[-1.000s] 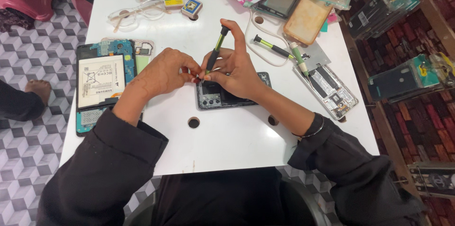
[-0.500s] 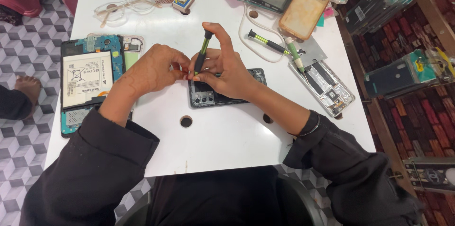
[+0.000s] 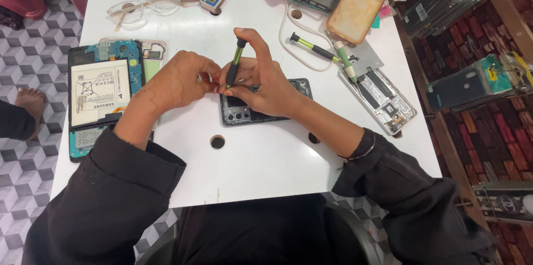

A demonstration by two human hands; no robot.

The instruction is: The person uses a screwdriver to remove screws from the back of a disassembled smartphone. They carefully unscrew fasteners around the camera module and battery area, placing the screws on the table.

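Note:
A dark opened phone (image 3: 244, 114) lies face down on the white table (image 3: 261, 159), camera cluster toward me. My right hand (image 3: 261, 79) grips a green and black screwdriver (image 3: 235, 60) upright, its tip down on the phone's upper left edge. My left hand (image 3: 180, 79) rests beside it, fingertips pinched at that same corner of the phone, next to the screwdriver's tip. Whether the fingers hold a small part is hidden. Both arms wear black sleeves.
An opened blue tablet (image 3: 100, 95) with a white battery lies at the left. Two more screwdrivers (image 3: 313, 48) and a dismantled phone frame (image 3: 383, 98) lie at the right. Glasses (image 3: 136, 6), small boxes and phone cases crowd the far edge. A bare foot (image 3: 28, 101) shows on the tiled floor.
My hands stay on the phone with the screwdriver upright; the right hand has shifted slightly on the handle. The view has drifted a little.

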